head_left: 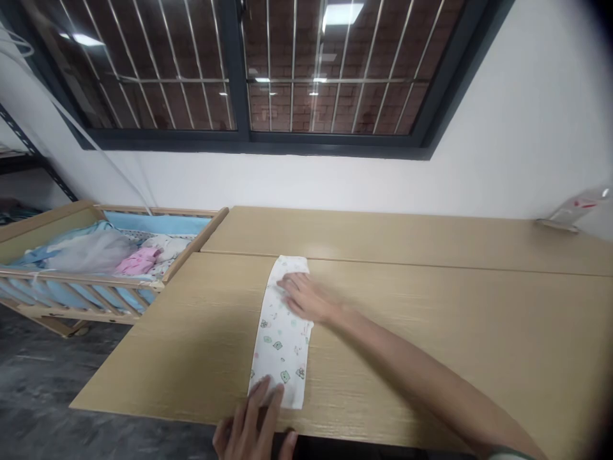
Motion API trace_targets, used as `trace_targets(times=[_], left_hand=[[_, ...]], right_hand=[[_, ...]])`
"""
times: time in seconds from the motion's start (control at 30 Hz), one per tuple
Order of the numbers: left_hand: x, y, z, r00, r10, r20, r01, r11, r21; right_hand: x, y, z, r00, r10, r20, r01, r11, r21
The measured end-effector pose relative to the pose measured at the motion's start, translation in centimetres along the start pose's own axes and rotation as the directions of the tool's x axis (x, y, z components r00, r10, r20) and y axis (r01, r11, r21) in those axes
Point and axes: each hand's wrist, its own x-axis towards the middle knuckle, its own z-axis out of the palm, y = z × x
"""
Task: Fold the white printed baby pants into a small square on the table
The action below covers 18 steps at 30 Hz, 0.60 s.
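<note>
A white cloth (280, 338) printed with small green and grey figures lies as a long, narrow folded strip on the wooden table. My right hand (306, 297) rests flat on its far part, fingers stretched out and slightly blurred. At the near end, by the table's front edge, the fingertips of my left hand (253, 421) touch the cloth's lower left corner. The fingers of that hand are extended and a little apart, with the thumb off to the right. Neither hand grips the fabric.
The wooden table (431, 326) has a seam along its back part. To the left stands a wooden crib (186, 255) with blue lining, holding a pink cloth (138, 260) and whitish fabric. A clear plastic packet (575, 211) sits at the back right. Behind is a barred window (330, 144).
</note>
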Motion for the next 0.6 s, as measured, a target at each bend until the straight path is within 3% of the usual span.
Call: trace_targets(times=[0.2,0.37,0.47,0.6], left_hand=[[2.4,-4.9,-1.5,0.969,0.245,-0.017,-0.245,0.954,-0.174],[3.6,-5.2,-2.5,0.934,0.346,-0.084,-0.355,0.888,-0.292],[3.2,-5.2,-2.7,0.922,0.372,-0.107,-0.386,0.865,-0.322],[1.8,-5.7,-2.5,0.906,0.421,-0.043,-0.405,0.831,-0.381]], right_hand=[[-8.1,-7.6,-2.5,0.993,-0.099,0.062,0.080,0.963,0.259],[-12.7,-12.5,-5.2,0.986,-0.015,0.163,-0.040,0.943,0.331],[-14.8,-14.2,-4.3,0.984,0.034,0.175,-0.079,0.964,0.256],[-17.2,-15.2,-0.4,0.999,0.041,-0.035,-0.037,0.993,0.111]])
